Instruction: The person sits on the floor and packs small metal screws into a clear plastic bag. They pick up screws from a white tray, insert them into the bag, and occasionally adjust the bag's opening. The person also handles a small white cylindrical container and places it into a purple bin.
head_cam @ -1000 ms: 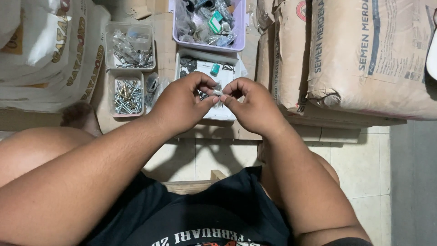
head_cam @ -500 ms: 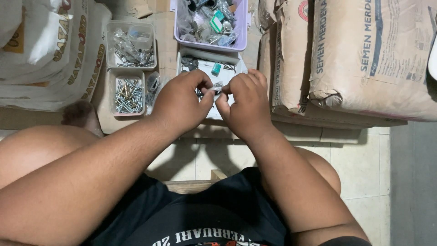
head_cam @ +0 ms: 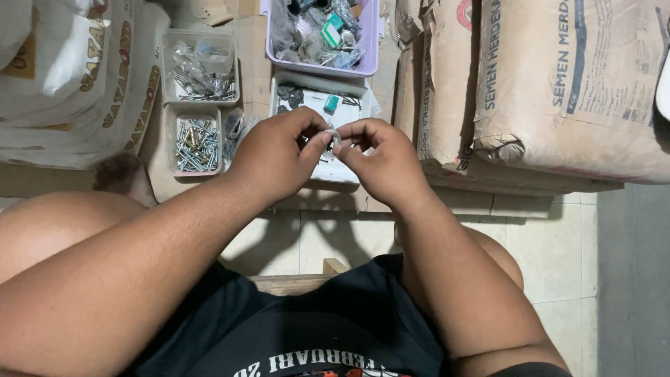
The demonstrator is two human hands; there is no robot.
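Both your hands meet over the white tray (head_cam: 328, 167): left hand (head_cam: 272, 157) and right hand (head_cam: 384, 157) pinch one small pale ring (head_cam: 336, 137) (fingertip grip, for fine work w/ tiny parts). Screw tubs (head_cam: 195, 136) sit near the left hand.

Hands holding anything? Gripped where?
A small pale part pinched between the fingertips of left hand and right hand; which part of it cannot be told.

hardware/bldg-supply shop: cement sacks (head_cam: 558, 91) stacked by tubs of screws (head_cam: 195, 143) & small fittings (head_cam: 317, 35).
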